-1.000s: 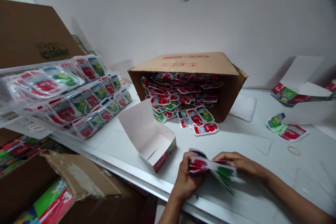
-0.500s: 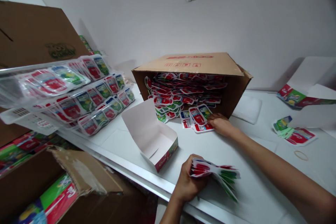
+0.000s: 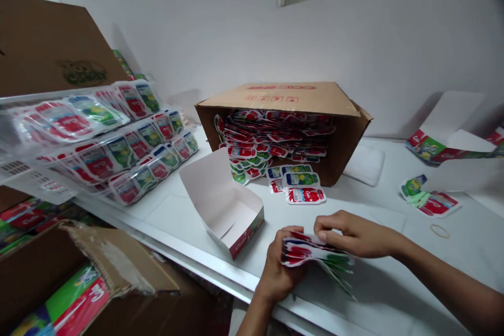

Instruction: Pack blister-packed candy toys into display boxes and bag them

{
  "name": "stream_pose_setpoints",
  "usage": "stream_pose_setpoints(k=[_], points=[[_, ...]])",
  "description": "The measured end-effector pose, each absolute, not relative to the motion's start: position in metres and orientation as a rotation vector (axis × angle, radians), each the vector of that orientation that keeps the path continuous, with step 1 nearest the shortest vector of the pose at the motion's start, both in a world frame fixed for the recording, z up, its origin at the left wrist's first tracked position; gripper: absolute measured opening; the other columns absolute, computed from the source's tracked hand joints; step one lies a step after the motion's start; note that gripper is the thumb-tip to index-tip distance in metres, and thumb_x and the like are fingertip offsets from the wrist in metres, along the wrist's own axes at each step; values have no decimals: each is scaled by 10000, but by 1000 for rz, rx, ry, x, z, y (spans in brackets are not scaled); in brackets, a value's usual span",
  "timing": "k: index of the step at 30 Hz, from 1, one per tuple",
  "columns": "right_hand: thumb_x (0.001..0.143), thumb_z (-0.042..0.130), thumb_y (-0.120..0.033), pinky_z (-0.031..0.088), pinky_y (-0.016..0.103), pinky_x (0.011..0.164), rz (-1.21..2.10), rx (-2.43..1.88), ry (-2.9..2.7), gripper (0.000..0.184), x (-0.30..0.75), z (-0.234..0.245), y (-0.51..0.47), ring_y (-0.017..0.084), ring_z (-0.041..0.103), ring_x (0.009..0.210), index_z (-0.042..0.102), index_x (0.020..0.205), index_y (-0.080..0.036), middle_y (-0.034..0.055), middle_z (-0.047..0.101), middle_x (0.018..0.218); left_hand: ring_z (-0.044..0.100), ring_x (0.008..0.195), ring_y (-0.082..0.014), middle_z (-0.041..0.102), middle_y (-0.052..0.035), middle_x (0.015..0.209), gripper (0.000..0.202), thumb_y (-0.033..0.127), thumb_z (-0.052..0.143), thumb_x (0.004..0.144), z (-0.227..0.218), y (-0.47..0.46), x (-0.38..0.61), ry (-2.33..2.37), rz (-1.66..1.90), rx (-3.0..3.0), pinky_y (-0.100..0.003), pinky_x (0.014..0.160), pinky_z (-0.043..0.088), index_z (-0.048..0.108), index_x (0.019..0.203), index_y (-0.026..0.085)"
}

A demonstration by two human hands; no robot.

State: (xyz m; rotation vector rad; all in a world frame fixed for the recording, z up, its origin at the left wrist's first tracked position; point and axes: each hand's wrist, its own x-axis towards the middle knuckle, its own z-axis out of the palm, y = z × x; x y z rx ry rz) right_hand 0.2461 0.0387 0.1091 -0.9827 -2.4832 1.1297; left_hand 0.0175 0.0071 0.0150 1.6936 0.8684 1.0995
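Observation:
My left hand is wrapped round a thick bundle of candy sachets, red and green with white edges, their ends fanning out to the right over the table's front edge. My right hand pinches a sachet at the top of that bundle, its fingertips partly hiding it. Left of the hands stands a small open display box, white inside, its lid folded up. Behind it a brown carton lies on its side, packed with stacked sachets. A few loose sachets lie before its opening.
Clear-wrapped sachet strips hang over a white basket at left. Below stands an open carton with printed boxes inside. On the right lie a banded sachet bundle, a rubber band and another open display box.
My right hand has come back from the loose sachets by the carton to the bundle in my left hand. The left hand keeps its hold. The view has shifted slightly.

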Motion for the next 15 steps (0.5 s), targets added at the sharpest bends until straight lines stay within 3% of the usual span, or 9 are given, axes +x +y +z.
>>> stream_pose_setpoints(k=[3,5,7,9,13,15], points=[[1006,251,-272,481,284,755,992,-1066,-2433,376,262,82,70,172,637,839,614,1018,-177,68,693,928,681,872,-200,671,-69,1038,807,156,706,731,16,6,21,828,1120,1575,-330,792,538,243,1389,211],[942,356,-172,470,367,866,454,-1301,-2427,340,277,56,97,238,617,1035,592,1187,-187,130,656,1151,680,870,-195,669,-71,1035,897,138,715,707,16,5,22,814,1097,1549,-320,800,533,189,1432,196],[861,432,-75,441,448,921,-32,-1431,-2492,458,289,31,122,303,551,1178,569,1270,-231,152,576,1311,676,900,-203,665,-87,1059,749,122,700,698,17,5,22,816,1057,1540,-315,823,525,354,1360,174],[844,447,-44,411,493,965,-259,-1357,-2608,473,294,13,140,323,504,1245,590,1247,-246,142,539,1370,672,921,-214,670,-94,1059,585,107,688,686,18,5,21,826,1035,1525,-312,830,519,485,1232,160],[912,427,-130,406,467,994,-186,-1108,-2602,263,285,13,149,292,540,1202,629,1070,-190,137,629,1242,664,862,-206,671,-73,967,386,108,685,683,20,5,20,860,1035,1537,-290,761,518,569,1048,157],[952,381,-183,467,392,885,-83,-1117,-2503,230,277,31,140,254,615,1049,592,1045,-182,131,677,1088,658,841,-199,654,-67,956,333,110,675,692,20,6,20,856,1055,1577,-290,747,517,583,1008,161]])
